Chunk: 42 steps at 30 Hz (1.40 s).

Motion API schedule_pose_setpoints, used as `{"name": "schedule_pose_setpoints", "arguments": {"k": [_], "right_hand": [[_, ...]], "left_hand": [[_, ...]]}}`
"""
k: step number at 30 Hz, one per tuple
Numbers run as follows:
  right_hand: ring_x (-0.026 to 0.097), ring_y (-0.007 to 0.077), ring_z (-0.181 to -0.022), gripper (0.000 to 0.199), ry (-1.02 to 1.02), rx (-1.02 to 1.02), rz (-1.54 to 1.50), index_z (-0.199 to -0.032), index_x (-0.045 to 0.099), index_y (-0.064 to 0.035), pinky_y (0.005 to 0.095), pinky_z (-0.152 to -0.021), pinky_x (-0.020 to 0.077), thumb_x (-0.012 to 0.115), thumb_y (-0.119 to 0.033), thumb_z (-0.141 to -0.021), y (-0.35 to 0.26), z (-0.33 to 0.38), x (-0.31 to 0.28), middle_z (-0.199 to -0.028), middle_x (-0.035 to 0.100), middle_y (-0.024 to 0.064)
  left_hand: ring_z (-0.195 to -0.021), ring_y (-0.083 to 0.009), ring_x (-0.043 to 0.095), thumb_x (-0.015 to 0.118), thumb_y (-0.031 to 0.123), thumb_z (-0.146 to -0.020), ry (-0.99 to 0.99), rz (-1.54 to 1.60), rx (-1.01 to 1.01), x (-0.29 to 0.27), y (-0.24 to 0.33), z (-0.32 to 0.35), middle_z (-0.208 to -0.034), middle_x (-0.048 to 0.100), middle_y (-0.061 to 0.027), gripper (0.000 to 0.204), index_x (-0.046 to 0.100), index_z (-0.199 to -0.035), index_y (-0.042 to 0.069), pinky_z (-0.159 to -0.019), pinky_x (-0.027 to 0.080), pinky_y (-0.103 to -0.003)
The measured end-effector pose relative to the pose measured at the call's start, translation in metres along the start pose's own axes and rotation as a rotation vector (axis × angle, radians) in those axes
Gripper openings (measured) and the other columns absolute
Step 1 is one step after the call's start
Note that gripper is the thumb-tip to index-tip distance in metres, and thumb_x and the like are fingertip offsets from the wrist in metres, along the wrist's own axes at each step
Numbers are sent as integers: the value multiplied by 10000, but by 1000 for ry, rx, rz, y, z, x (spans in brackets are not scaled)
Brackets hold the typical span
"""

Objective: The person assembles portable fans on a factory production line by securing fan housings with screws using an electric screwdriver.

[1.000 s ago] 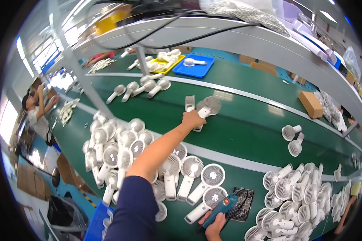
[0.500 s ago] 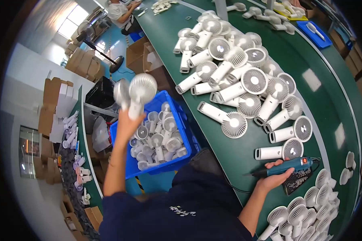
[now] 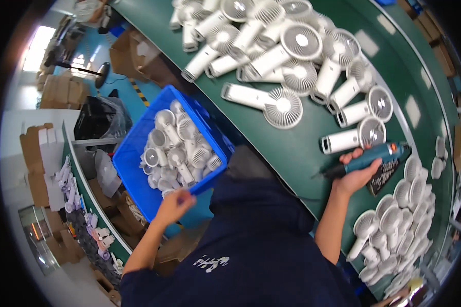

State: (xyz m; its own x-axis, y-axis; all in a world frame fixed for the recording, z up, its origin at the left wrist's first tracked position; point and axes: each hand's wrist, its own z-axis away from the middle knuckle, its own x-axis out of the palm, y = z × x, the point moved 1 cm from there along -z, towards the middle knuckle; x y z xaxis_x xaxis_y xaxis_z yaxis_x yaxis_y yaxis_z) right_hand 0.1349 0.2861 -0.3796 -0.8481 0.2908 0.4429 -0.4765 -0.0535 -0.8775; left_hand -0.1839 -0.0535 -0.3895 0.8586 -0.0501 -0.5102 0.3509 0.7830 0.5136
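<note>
My right hand [image 3: 360,175] is wrapped round a teal and black electric screwdriver [image 3: 375,156], its tip pointing left over the green workbench [image 3: 302,169]. Under the tool and hand lies a dark tray of screws [image 3: 383,180], partly hidden. A white handheld fan [image 3: 343,141] lies just beyond the screwdriver. My left hand [image 3: 175,205], somewhat blurred, is at the near edge of a blue plastic bin [image 3: 133,192]. Its fingers are loosely bent and apart, with nothing seen in them. Many white fans [image 3: 176,156] fill the middle of the bin.
A heap of white fans [image 3: 297,43] covers the bench's far part, with one fan [image 3: 283,107] lying apart. More fans [image 3: 394,220] stand close together at the right. Cardboard boxes [image 3: 130,56] and a black crate [image 3: 95,117] are beyond the bin. Another bench with fan parts runs along the left.
My left hand has come down from above the bin to its near edge, and the two fans it held are out of it. The view has shifted; my right hand still holds the screwdriver.
</note>
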Motion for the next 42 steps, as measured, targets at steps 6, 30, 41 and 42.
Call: {"name": "schedule_pose_setpoints", "arguments": {"k": [6,30,41,42], "right_hand": [[468,170,-494,508,6,2,9,-1109,450,-30,310,-487,429,258,-481,-979,5,0,4,-705,494,69],[495,161,-445,452,-15,-10,-3,-1085,445,-15,307,-440,458,295,-430,-990,8,5,-8,-672,501,77],[510,179,-445,416,-7,0,-40,-1076,440,-17,305,-441,461,293,-396,-991,12,1,-6,-678,507,94],[508,179,-442,421,-1,5,-29,-1078,437,-18,306,-438,462,300,-406,-987,13,0,-10,-676,506,95]], "left_hand": [[-970,-116,541,526,106,-939,-248,965,-96,77,-9,68,-1051,579,-37,53,538,-937,54,-875,427,-267],[-881,-149,521,530,58,-924,-723,528,603,83,241,-15,-966,540,-87,82,569,-898,-9,-800,411,-259],[-867,-159,591,650,177,-851,-584,-40,984,-9,364,-53,-1010,599,-74,326,578,-1149,65,-728,490,-294],[-860,-155,590,658,172,-841,-459,-97,1091,-24,386,-66,-965,616,-71,310,596,-1125,62,-725,486,-285]]}}
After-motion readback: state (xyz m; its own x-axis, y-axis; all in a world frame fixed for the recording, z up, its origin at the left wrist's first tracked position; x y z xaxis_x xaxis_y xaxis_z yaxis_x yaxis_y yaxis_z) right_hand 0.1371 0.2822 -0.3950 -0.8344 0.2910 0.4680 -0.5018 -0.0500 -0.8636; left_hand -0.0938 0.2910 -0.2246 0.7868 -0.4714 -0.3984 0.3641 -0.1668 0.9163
